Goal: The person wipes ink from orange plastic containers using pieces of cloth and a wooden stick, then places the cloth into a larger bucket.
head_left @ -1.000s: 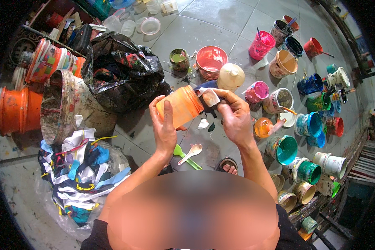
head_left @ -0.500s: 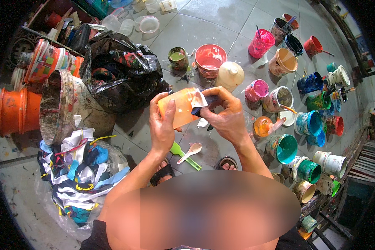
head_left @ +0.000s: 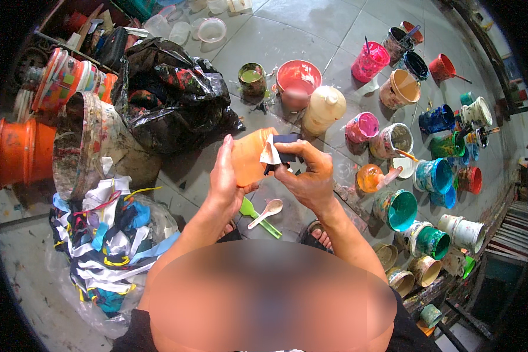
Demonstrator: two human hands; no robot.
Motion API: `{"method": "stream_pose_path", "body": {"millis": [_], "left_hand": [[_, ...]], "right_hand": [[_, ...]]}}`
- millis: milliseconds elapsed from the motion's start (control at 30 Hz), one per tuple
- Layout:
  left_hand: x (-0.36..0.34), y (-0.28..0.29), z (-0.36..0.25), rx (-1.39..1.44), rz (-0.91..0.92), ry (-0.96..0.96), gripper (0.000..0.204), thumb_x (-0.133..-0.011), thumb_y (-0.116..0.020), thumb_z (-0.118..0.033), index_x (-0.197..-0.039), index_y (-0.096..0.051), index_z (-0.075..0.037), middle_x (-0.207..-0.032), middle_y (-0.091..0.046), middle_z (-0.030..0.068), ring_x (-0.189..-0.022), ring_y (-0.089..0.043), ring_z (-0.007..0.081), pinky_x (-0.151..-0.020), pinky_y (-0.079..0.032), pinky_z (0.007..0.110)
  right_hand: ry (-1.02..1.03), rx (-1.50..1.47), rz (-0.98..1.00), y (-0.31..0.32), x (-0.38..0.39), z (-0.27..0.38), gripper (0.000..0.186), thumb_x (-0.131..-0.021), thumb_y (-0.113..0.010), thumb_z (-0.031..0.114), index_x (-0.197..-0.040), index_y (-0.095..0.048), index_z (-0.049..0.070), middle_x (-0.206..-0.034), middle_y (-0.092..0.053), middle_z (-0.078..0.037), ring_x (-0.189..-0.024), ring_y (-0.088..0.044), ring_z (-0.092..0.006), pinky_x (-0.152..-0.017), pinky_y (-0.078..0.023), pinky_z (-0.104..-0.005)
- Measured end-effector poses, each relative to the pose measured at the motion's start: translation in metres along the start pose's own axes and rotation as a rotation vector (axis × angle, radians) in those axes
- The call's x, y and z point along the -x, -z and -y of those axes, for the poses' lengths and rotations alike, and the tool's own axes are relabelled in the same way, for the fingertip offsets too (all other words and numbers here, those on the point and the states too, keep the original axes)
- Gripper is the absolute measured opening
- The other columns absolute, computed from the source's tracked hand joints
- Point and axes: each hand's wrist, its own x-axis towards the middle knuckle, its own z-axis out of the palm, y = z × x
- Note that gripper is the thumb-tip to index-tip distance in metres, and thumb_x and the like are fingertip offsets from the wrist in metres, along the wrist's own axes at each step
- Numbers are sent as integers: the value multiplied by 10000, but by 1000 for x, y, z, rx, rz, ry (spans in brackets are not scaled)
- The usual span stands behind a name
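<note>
Two bare hands meet over a grey tiled floor (head_left: 287, 35), seen from above. My left hand (head_left: 226, 179) wraps around an orange plastic jar (head_left: 249, 155), palm against its side and fingers curled behind it, so the jar is held tilted in the air in front of me. My right hand (head_left: 308, 176) is at the jar's mouth, its fingers pinched together on a dark lid (head_left: 284, 146) and a scrap of white paper (head_left: 270, 154) that sits between lid and jar. I cannot tell whether the lid is seated on the jar or just off it.

On the floor right below my hands lie a white plastic spoon (head_left: 267, 211) and a green spoon (head_left: 255, 214), crossing each other. Just beyond the jar stand a small tin of green paint (head_left: 252, 79), a red bowl (head_left: 298, 79) and a cream-coloured bottle (head_left: 322, 108). To my right, many open pots of paint are spread out, among them a pink one (head_left: 364, 126), a small orange one (head_left: 369, 176) and a teal one (head_left: 399, 208).

To my left, a black plastic bag (head_left: 170, 94) streaked with paint lies crumpled. Nearer to me on that side, a clear bag of cloth strips (head_left: 114, 234) in many colours sits beside a paint-crusted bucket (head_left: 82, 146) and an orange bucket (head_left: 17, 152).
</note>
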Motion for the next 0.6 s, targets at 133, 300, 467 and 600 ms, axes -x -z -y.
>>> {"method": "stream_pose_path", "body": {"millis": [133,300,467,600], "left_hand": [[-16,27,5,120,197,233,543,-1050,-396,-592,-1265,-610,-141,-1011,-703,35,-764,-671,157,-485,-490,251],[-10,11,11,-72,-53,114,517,-1040,-445,-583,-1305,-568,-157,-1042,-679,35,-747,-679,132,-467,-491,220],[2,-4,1,-328,-55,-306,422,-1026,-587,-434,-1317,-533,-133,-1094,-639,48,-787,-677,112,-462,-498,215],[-1,2,-2,-478,38,-566,417,-977,-714,-304,-1289,-557,-76,-1128,-608,70,-986,-656,152,-673,-563,281]], "right_hand": [[134,60,-10,0,14,-14,330,-695,-782,-23,-1020,-728,-2,-915,-753,-121,-804,-739,-195,-738,-558,-294],[69,65,-23,0,27,-24,291,-735,-837,19,-992,-703,-9,-887,-740,-101,-813,-712,-145,-740,-548,-276],[-76,-143,-162,-5,29,-33,267,-813,-842,64,-1003,-671,-14,-939,-723,-65,-878,-661,-101,-789,-535,-267],[-182,-312,-195,-4,20,-32,185,-876,-773,38,-1007,-649,-5,-951,-708,-36,-846,-635,-71,-765,-527,-239]]}}
